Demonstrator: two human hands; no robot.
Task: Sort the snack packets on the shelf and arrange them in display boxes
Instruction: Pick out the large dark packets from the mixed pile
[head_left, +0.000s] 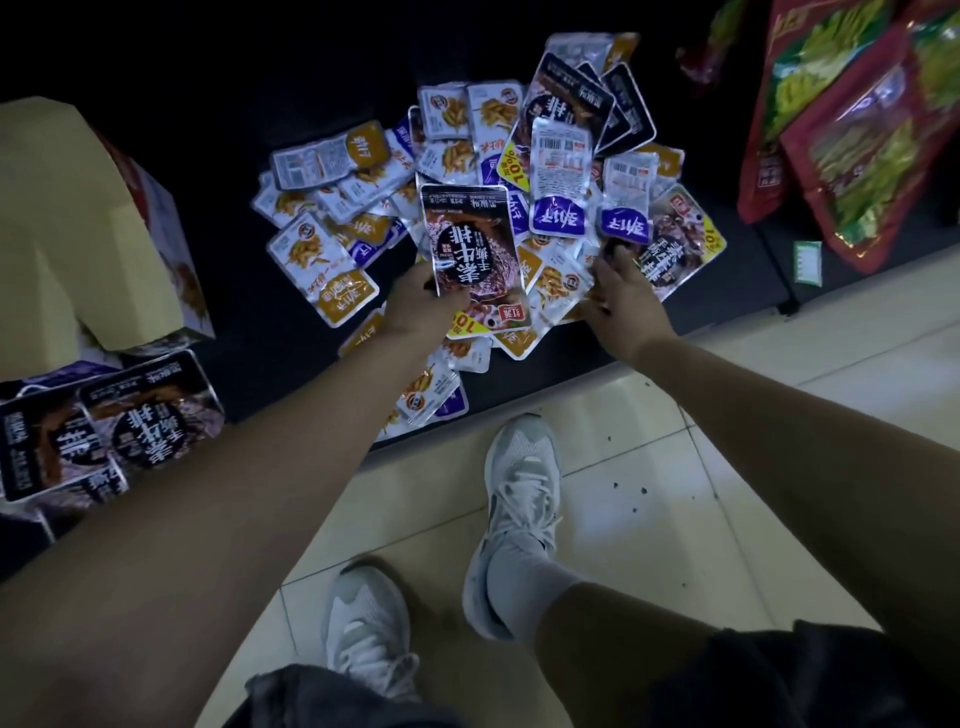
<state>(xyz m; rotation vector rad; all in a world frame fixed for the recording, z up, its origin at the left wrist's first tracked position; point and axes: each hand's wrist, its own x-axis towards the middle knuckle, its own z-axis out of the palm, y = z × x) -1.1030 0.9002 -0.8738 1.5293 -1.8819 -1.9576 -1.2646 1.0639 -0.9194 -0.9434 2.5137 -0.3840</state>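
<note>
A heap of snack packets (363, 208) lies on the dark bottom shelf (270, 332), mixing silver-orange, silver-purple and dark brown kinds. My left hand (415, 301) grips a dark brown packet (470, 249) and holds it up over the heap. My right hand (621, 291) reaches into the heap's right side, its fingertips pinching the lower edge of a silver-purple packet (626, 202). At the left stands an open cardboard display box (78, 223). In front of it, a second display box (104, 436) holds dark brown packets.
Large red and green snack bags (841, 130) hang at the right, with a green price tag (807, 262) below them. The shelf's front edge meets a pale tiled floor (675, 467). My two white shoes (519, 519) stand on the tiles below the shelf.
</note>
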